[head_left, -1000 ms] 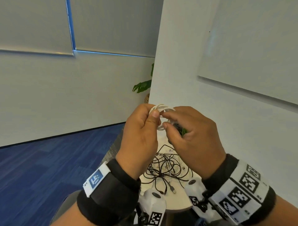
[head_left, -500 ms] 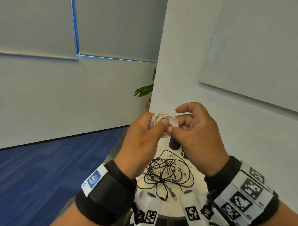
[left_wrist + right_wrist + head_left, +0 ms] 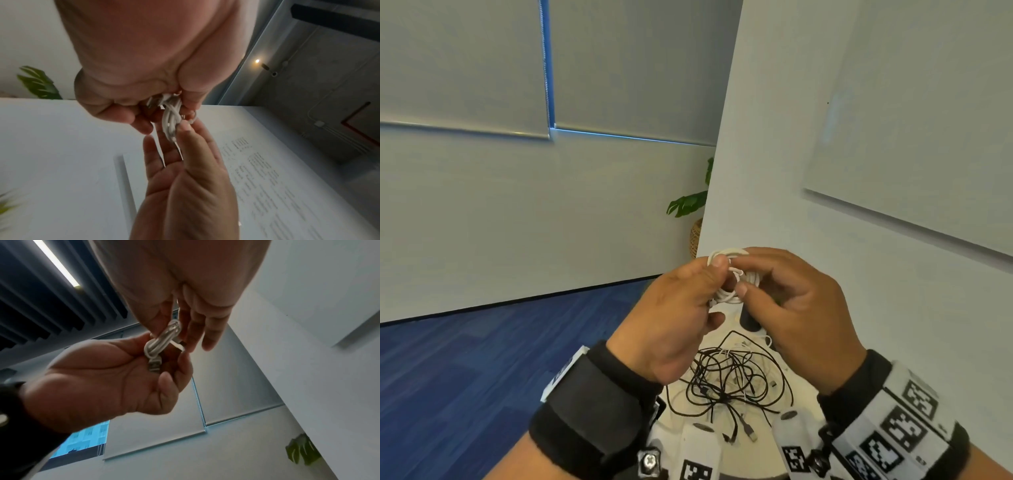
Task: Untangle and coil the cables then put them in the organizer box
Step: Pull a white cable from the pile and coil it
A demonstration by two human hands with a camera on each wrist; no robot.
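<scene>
A small coil of white cable (image 3: 732, 277) is held up in front of me, above the table. My left hand (image 3: 681, 305) pinches the coil at its top left with thumb and fingers. My right hand (image 3: 787, 301) pinches its right side between thumb and forefinger, the other fingers loosely spread. In the right wrist view the white coil (image 3: 162, 339) shows a loop wound round its waist and a metal plug hanging below. The left wrist view shows the white coil (image 3: 171, 120) edge-on between both hands. A tangle of black and white cables (image 3: 732, 380) lies on the round white table (image 3: 801, 390) below. No organizer box is in view.
A dark cylindrical object (image 3: 749, 320) stands on the table behind the tangle. A white partition wall (image 3: 825, 205) rises just past the table on the right. A potted plant (image 3: 693, 205) stands beyond it. Blue carpet (image 3: 482, 359) covers the floor to the left.
Both hands have sunk a little with the coil. My right fingers shifted from a pinch near the coil's front to a hold on its right side, with the end wound round it.
</scene>
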